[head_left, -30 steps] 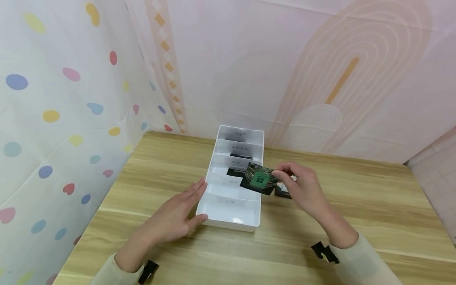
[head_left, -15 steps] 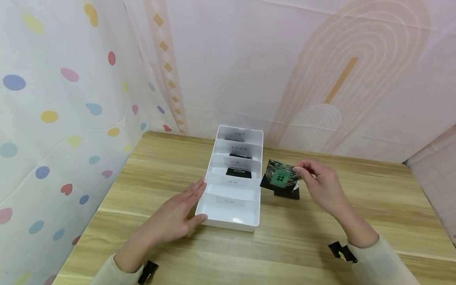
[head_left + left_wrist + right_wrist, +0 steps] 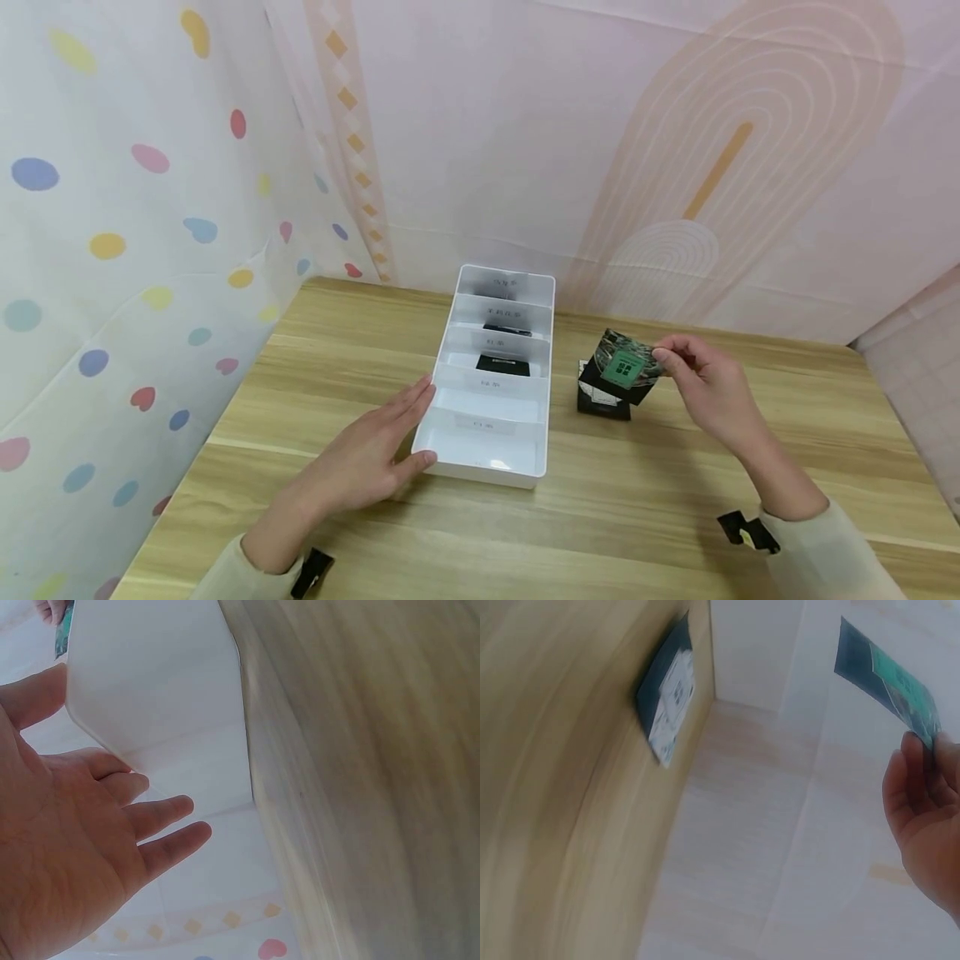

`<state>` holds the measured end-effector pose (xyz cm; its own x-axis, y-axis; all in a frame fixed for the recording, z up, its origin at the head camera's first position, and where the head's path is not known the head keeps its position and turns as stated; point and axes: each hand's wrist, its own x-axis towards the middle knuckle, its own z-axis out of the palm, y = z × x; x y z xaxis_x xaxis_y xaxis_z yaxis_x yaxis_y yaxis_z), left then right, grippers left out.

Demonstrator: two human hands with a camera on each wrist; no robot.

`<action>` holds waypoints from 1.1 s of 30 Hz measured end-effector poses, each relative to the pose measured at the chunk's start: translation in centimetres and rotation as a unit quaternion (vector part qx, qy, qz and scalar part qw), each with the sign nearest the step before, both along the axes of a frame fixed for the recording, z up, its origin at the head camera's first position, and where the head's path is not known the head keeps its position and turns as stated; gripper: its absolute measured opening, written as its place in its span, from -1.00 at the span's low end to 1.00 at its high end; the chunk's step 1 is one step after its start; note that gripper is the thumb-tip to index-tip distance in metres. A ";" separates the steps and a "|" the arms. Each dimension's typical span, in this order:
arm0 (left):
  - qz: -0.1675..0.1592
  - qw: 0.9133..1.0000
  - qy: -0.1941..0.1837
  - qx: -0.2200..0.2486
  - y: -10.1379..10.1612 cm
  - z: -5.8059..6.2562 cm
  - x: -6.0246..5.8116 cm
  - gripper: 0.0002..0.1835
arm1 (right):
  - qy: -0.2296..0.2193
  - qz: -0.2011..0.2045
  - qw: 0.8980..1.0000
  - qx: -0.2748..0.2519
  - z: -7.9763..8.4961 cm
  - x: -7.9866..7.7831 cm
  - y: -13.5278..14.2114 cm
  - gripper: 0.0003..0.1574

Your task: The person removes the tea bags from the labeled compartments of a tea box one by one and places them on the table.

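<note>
A green and black sachet (image 3: 624,368) is pinched at its edge between the thumb and fingers of my right hand (image 3: 708,387), raised above the table to the right of the box. Beneath it lies a black and white sachet (image 3: 603,406), partly covered in the head view but plain in the right wrist view (image 3: 671,705). My left hand (image 3: 367,458) rests against the near left corner of the white divided box (image 3: 480,475), its fingers fairly straight. Inside the box, one middle compartment holds a black sachet (image 3: 502,365), and another dark sachet (image 3: 507,330) shows in a compartment farther back.
The box's compartments carry printed labels, too small to read. The wooden table (image 3: 637,517) ends at a patterned curtain (image 3: 420,133) behind and a dotted curtain (image 3: 150,292) on the left. Black straps hang at both sleeves.
My right hand has moved to the right, carrying the green and black sachet from above the box to above the black and white sachet. The left hand stays at the box's corner.
</note>
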<state>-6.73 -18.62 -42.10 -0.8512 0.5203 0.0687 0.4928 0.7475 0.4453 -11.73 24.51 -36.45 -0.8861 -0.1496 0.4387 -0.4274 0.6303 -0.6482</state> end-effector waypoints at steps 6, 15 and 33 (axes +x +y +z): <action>-0.002 1.000 -0.003 0.001 0.0 -0.1 0.0 -0.13 | -0.011 -0.007 1.000 0.011 -0.3 -0.3 1.4 -0.92; -0.003 1.000 -0.003 0.001 0.0 -0.1 0.0 -0.12 | -0.038 -0.010 0.999 0.021 -1.0 -0.8 3.6 -0.84; -0.002 1.000 -0.002 0.000 0.0 0.1 0.0 -0.12 | -0.115 0.011 0.991 0.064 -2.7 -1.6 7.1 -0.79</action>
